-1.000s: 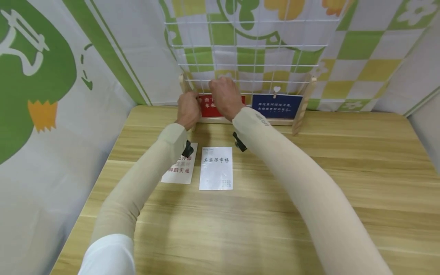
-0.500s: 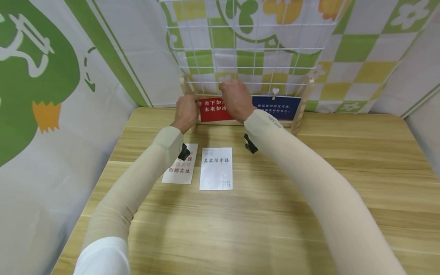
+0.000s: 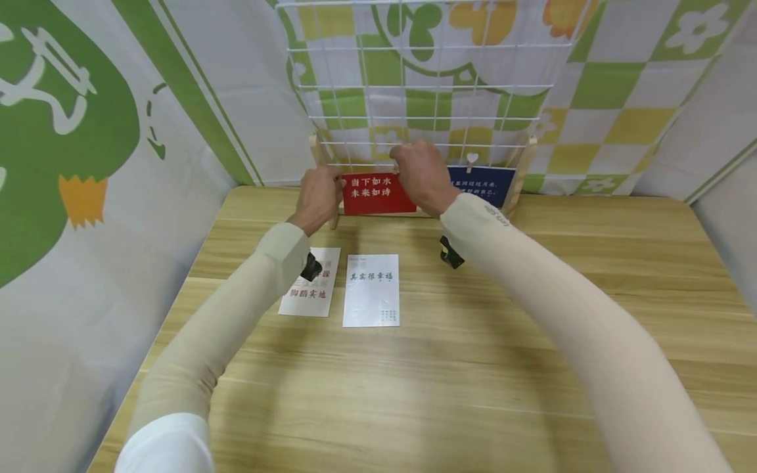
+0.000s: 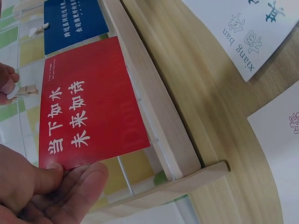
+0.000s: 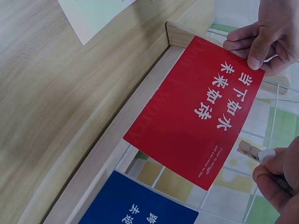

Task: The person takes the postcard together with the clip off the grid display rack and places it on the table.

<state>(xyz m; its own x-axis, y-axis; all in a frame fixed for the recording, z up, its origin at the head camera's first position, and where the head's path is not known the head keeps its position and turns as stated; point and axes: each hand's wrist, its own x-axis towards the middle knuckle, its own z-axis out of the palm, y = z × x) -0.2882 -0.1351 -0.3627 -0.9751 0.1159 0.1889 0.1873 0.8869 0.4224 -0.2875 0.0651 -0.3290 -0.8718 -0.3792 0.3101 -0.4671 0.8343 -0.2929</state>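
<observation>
Before the white wire grid, my left hand [image 3: 318,197] pinches one end of a red card [image 5: 191,112] with white lettering, thumb on its printed face. My right hand [image 5: 280,179] pinches a small wooden clothespin [image 5: 249,149] by its end with a white heart. In both wrist views the clothespin's tip sits close to the card's top edge, with a narrow gap between them. A blue card [image 4: 77,24] hangs to the right of the red one, under another heart clothespin [image 3: 471,160]. In the head view, my right hand hides part of the blue card.
The wire grid [image 3: 434,119] stands in a wooden base [image 5: 110,128] at the table's back, against a patterned cloth. Two white printed cards, a left one [image 3: 324,282] and a right one [image 3: 371,295], lie on the wooden table [image 3: 378,394] before it.
My right hand has moved right and slightly down along the grid, uncovering the red card and covering part of the blue one. My left hand, still pinching the red card, has shifted slightly down.
</observation>
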